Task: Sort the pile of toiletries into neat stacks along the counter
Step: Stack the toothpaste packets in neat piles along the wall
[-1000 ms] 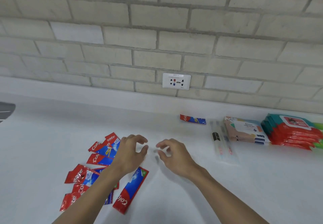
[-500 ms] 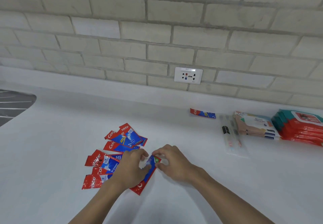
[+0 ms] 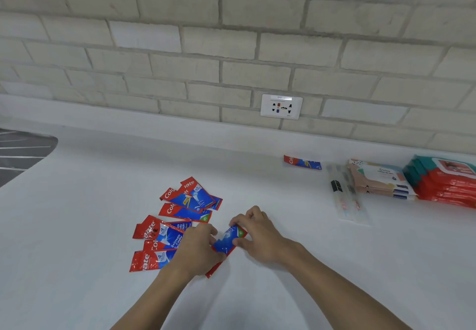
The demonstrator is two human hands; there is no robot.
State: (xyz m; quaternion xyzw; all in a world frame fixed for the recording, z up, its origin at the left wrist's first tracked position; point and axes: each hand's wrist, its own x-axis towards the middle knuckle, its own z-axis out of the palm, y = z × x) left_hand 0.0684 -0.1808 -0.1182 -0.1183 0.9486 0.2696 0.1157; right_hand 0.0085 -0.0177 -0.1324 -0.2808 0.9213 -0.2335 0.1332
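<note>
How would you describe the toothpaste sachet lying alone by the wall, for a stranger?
Find the white socket on the brick wall. On the counter just below it, slightly right, lies one red-and-blue sachet. Unlike the sachets in the loose pile, it lies alone.

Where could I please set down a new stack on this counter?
Bare counter lies between the sink and the loose sachets, and between them and the toothbrush packs. Crowded: far right, beige wipes and red wipes beside those packs, and where the left hand and right hand grip one sachet.
</note>
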